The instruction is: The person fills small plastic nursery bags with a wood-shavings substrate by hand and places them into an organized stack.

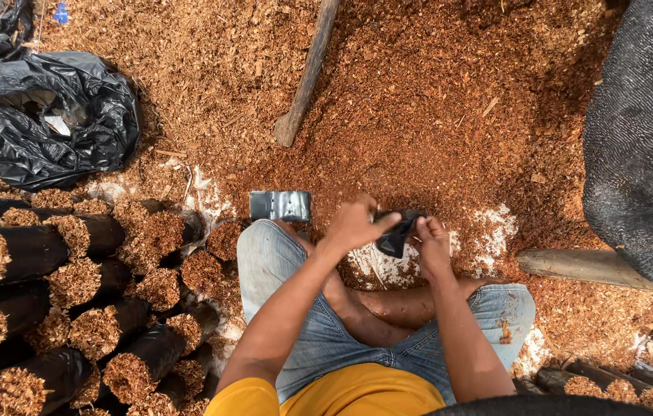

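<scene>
head view looks straight down at a person sitting cross-legged in blue jeans (296, 323) and a yellow shirt (342, 394) on ground covered with reddish-brown sawdust (419, 100). just below the middle of the frame both hands meet on a small black plastic bag (396, 235). the left hand (353, 223) has its fingers curled closed, pinching the bag's upper edge from the left, and the right hand (430, 239) grips the bag's right side with thumb and fingers closed on the plastic; the bag hangs crumpled between them, above the crossed shins. just to the left of the hands, beyond the left knee, a flat stack of black bags (280, 206) lies on the sawdust, apart from the hands. filling the lower left of the frame is a pile of filled black bags (72, 308) lying on their sides, open ends packed with sawdust. at the upper left sits a large crumpled black plastic sheet (41, 115). a wooden handle (307, 73) runs from the top centre down toward the middle. along the right edge is a big dark mesh sack (642, 139), with a pale wooden log (588, 266) lying under it. white patches of bare floor (488, 231) show through beside the hands.
</scene>
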